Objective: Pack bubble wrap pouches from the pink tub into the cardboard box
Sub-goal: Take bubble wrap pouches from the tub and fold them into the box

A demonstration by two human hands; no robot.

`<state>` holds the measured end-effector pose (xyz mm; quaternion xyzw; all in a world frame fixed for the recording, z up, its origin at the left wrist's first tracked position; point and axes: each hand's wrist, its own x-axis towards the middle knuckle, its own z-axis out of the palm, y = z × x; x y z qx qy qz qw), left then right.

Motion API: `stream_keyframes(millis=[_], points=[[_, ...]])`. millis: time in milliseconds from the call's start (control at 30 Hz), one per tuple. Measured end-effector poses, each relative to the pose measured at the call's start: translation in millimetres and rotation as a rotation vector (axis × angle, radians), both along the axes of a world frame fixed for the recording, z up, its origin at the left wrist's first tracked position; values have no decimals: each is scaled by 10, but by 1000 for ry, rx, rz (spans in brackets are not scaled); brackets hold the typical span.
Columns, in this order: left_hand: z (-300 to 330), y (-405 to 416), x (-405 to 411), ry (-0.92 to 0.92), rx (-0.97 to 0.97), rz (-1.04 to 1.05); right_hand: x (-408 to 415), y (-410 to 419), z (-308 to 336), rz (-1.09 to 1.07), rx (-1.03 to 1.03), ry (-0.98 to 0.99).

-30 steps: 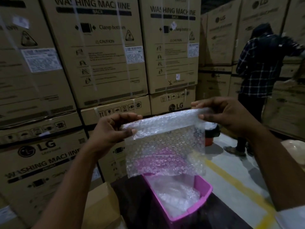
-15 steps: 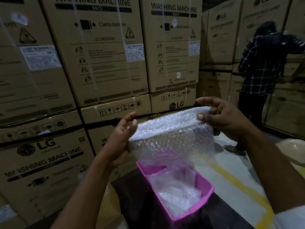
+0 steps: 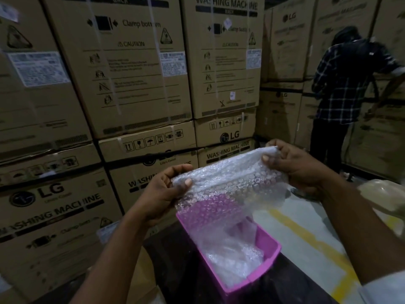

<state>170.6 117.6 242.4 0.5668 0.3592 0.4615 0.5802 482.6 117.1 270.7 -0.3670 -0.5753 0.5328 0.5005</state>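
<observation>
1. Your left hand [image 3: 162,194] pinches the left top corner of a bubble wrap pouch [image 3: 228,189], thumb on the front, fingers curled behind.
2. Your right hand [image 3: 291,167] grips the right top corner, w/ the thumb on the near side. That corner sits higher than the left one.
3. The pouch is stretched between both hands and hangs down in the air.
4. Its bottom edge hangs right above the pink tub [image 3: 263,266], in front of the tub's far end. Can't tell if they touch.
5. The tub sits on the dark counter [image 3: 175,270] and has more bubble wrap [image 3: 232,262] inside.
6. Big washing machine boxes [image 3: 131,73] are stacked behind. Another person [image 3: 344,88] in a check shirt stands far right, back to you.
</observation>
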Motion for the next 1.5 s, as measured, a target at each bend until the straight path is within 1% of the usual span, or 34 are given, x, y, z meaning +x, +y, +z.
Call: stream_keyframes(millis=[100, 200, 300, 333, 400, 467, 533, 600, 667, 767, 833, 867, 900, 933, 1000, 1033, 1133, 1233, 1267, 1367, 1500], points=[[-20, 11, -76, -5, 56, -64, 34, 36, 0, 4, 67, 3], [-27, 38, -139, 32, 84, -89, 91, 84, -4, 56, 145, -47], [3, 34, -144, 51, 124, 11, 122, 72, 24, 68, 173, -91], [7, 43, -139, 62, 148, 56, 141, 83, 31, 107, 187, -104], [11, 69, -146, 90, 187, 109, 145, 73, 73, 174, 170, -86], [8, 99, -165, 118, 191, 131, 169, 81, 102, 184, 150, -63], [40, 85, -180, 105, 175, 104, 196, 96, 111, 184, 141, -88], [67, 68, -200, 71, 150, 36, 230, 114, 149, 162, 157, -143], [115, 44, -223, 54, 131, -11, 248, 114, 204, 174, 128, -205], [151, 29, -277, 33, 130, -52, 254, 94, 253, 226, 105, -205], [144, 28, -311, -36, 117, -60, 215, 80, 252, 187, 135, -230], [144, 30, -321, -56, 127, -55, 196, 84, 235, 136, 177, -285], [150, 34, -321, -40, 153, -38, 165, 79, 226, 89, 220, -335], [147, 41, -313, 4, 197, 8, 121, 70, 223, 67, 247, -343], [162, 26, -262, 88, 287, 109, 59, 85, 213, 46, 227, -276], [182, 15, -222, 99, 316, 154, 46, 101, 208, 36, 207, -230], [215, -7, -167, 53, 361, 225, 18, 113, 231, -29, 220, -192], [225, 2, -177, 91, 395, 273, -9, 106, 227, -38, 185, -159], [227, 1, -177, 94, 387, 263, -18, 109, 219, -28, 162, -143], [243, -6, -160, 64, 282, 186, -41, 94, 198, 47, 123, -74], [241, -34, -152, 40, 208, 135, -22, 94, 189, 75, 158, -16]])
